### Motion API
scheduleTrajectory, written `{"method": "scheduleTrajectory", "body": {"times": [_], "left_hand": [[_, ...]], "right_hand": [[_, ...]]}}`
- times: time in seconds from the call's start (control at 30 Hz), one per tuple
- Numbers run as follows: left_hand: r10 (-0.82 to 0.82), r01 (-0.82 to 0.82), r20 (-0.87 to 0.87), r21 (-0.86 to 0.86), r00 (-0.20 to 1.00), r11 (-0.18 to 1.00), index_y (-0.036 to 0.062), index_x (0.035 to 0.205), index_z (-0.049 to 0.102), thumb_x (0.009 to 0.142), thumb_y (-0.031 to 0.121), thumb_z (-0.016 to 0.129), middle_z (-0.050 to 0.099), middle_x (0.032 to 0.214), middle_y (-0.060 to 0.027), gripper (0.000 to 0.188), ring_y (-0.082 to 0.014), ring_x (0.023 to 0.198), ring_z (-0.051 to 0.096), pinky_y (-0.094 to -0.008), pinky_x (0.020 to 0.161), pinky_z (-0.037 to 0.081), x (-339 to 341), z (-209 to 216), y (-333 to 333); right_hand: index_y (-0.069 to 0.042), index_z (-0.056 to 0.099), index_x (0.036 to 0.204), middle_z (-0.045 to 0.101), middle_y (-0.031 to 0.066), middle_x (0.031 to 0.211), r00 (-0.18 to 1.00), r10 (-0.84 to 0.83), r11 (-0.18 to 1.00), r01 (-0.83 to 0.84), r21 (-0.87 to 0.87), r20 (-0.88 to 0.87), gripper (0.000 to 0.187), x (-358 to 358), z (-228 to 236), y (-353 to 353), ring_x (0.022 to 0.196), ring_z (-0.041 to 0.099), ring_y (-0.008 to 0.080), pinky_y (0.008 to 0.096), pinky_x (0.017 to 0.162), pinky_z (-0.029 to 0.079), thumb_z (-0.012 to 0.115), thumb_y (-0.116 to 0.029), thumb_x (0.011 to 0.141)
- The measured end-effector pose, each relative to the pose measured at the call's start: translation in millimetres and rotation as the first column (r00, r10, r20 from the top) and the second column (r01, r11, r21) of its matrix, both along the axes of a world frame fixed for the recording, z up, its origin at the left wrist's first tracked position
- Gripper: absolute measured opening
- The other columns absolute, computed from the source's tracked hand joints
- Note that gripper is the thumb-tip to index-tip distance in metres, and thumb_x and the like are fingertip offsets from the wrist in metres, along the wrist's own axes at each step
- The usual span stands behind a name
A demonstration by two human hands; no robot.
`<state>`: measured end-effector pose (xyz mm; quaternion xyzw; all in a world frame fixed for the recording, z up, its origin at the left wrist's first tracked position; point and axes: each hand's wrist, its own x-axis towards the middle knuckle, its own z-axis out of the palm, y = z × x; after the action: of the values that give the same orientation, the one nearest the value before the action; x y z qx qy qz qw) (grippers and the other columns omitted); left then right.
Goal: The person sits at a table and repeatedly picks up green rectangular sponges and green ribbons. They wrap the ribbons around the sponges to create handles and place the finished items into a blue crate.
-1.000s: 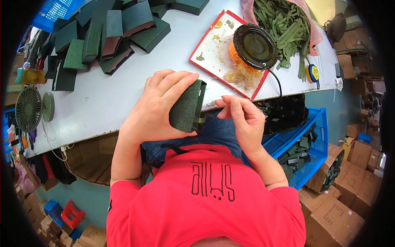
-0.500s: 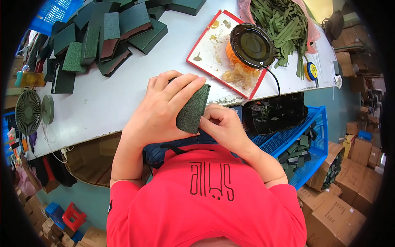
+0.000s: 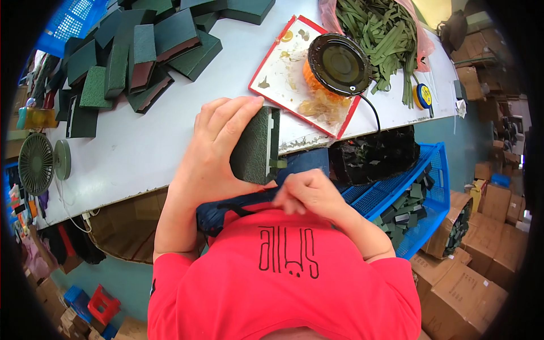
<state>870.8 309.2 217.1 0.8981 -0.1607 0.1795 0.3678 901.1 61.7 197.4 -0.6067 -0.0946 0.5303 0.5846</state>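
My left hand [image 3: 211, 141] is wrapped round a dark green box [image 3: 249, 148] with a leather-like grain, tilted at the table's front edge. The side of the box toward my right hand shows a pale strip along its edge. A short green ribbon tab [image 3: 279, 164] sticks out there. My right hand [image 3: 310, 191] is apart from the box, just below and right of it, in front of my red shirt. Its fingers are bent and smeared by motion, so whether they hold anything cannot be made out.
Similar green boxes [image 3: 116, 71] lie heaped at the far left. A black-rimmed pot [image 3: 340, 65] with an orange base stands on a red-edged tray [image 3: 262, 76]. Green ribbon strips [image 3: 377, 39] fill a pink bag. A blue crate [image 3: 439, 175] is at right, a small fan [image 3: 37, 162] at left.
My right hand has come away from the box's side and moved down toward my shirt. The box has turned in my left hand, showing its pale-edged side and the ribbon tab.
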Motion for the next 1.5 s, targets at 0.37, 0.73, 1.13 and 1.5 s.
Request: {"method": "scheduleTrajectory", "body": {"times": [0.37, 0.73, 1.13, 1.5], "left_hand": [[0.047, -0.039, -0.141, 0.064, 0.989, 0.997, 0.0005, 0.144, 0.047, 0.048, 0.031, 0.096, 0.051, 0.139, -0.0186, 0.112, -0.0406, 0.129, 0.048, -0.048, 0.109, 0.04, -17.6, -6.9, 15.5], [0.151, -0.139, -0.231, 0.065, 0.961, 0.988, 0.0025, 0.145, 0.047, 0.044, 0.02, 0.095, 0.052, 0.138, -0.0159, 0.113, -0.0391, 0.126, 0.048, -0.0477, 0.107, 0.042, -30.6, -10.3, 25.7], [0.03, -0.013, -0.148, 0.114, 0.989, 0.993, 0.0015, 0.144, 0.048, 0.049, 0.029, 0.095, 0.052, 0.139, -0.0164, 0.11, -0.0398, 0.127, 0.048, -0.0489, 0.107, 0.041, -11.8, -3.7, 4.0], [-0.037, 0.052, -0.142, 0.101, 0.989, 0.994, 0.0008, 0.143, 0.049, 0.048, 0.031, 0.096, 0.053, 0.138, -0.0168, 0.11, -0.0402, 0.127, 0.048, -0.0492, 0.107, 0.041, -5.0, 0.6, -7.0]], "right_hand": [[-0.002, 0.064, 0.126, 0.072, 0.0133, 0.112, 0.599, -0.731, 0.496, 0.796, 0.347, -0.328, 0.029, 5.7, -22.0, -16.4, 0.067, 0.061, 0.0093, 0.0217, 0.06, 0.05, 0.057, -0.02, 0.105], [-0.002, 0.059, 0.12, 0.072, 0.0115, 0.1, 0.429, -0.862, 0.327, 0.878, 0.349, -0.272, 0.023, 32.6, -23.4, -27.0, 0.068, 0.065, 0.0107, 0.0231, 0.059, 0.053, 0.059, -0.019, 0.105], [0.001, 0.064, 0.11, 0.07, 0.0086, 0.083, 0.609, -0.789, 0.605, 0.748, 0.273, 0.079, 0.023, 80.2, -3.1, -31.9, 0.06, 0.066, 0.0122, 0.0247, 0.053, 0.053, 0.07, -0.019, 0.098], [-0.001, 0.065, 0.098, 0.064, 0.0013, 0.073, 0.621, -0.762, 0.647, 0.729, 0.224, 0.182, 0.02, 96.4, -3.9, -28.4, 0.053, 0.057, 0.007, 0.0207, 0.05, 0.046, 0.071, -0.02, 0.097]]}}
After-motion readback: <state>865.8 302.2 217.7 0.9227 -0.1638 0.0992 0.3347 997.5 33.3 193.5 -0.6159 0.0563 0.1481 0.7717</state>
